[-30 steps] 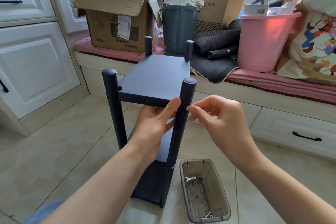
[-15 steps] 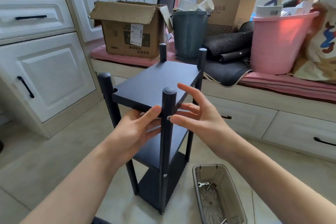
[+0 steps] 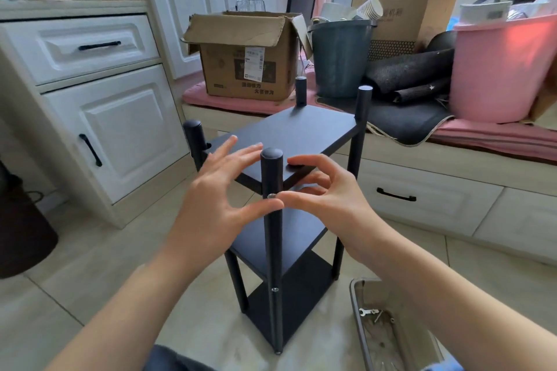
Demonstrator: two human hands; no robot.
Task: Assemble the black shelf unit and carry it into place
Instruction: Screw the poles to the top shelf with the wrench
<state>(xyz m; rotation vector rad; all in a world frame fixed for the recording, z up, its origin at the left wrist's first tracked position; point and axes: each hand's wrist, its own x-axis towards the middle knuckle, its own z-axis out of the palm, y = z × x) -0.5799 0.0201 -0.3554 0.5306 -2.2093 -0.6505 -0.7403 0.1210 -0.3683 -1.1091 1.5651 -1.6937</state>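
Black three-tier shelf unit (image 3: pixel 289 141) stood upright on the tiled floor (image 3: pixel 90 265), all four posts fitted; right hand (image 3: pixel 328 199) pinched a small screw (image 3: pixel 272 196) at the near post (image 3: pixel 272 220), left hand (image 3: pixel 217 193) spread open beside it, so final fastening and carrying apparently remained

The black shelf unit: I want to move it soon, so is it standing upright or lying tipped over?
Upright. The black shelf unit stands on the floor on its posts, with its three boards level and stacked.
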